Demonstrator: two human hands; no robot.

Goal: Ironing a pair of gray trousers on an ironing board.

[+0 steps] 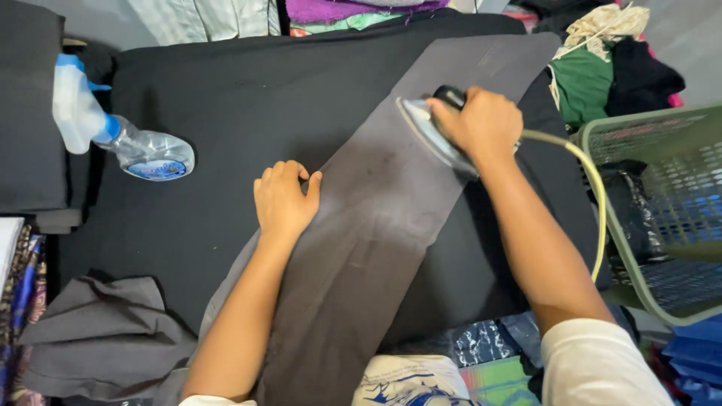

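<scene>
While the grey cloth strip [376, 225] ran diagonally, the iron [432, 131] at its far end was clamped in the right hand [481, 124]; its near edge was pinned by the left hand [284, 199], laid flat with nothing grasped.

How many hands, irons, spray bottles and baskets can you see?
Hands: 2, the left hand and the right hand
Irons: 1, the iron
Spray bottles: 1, the spray bottle
Baskets: 1, the green basket
Total: 5
</scene>
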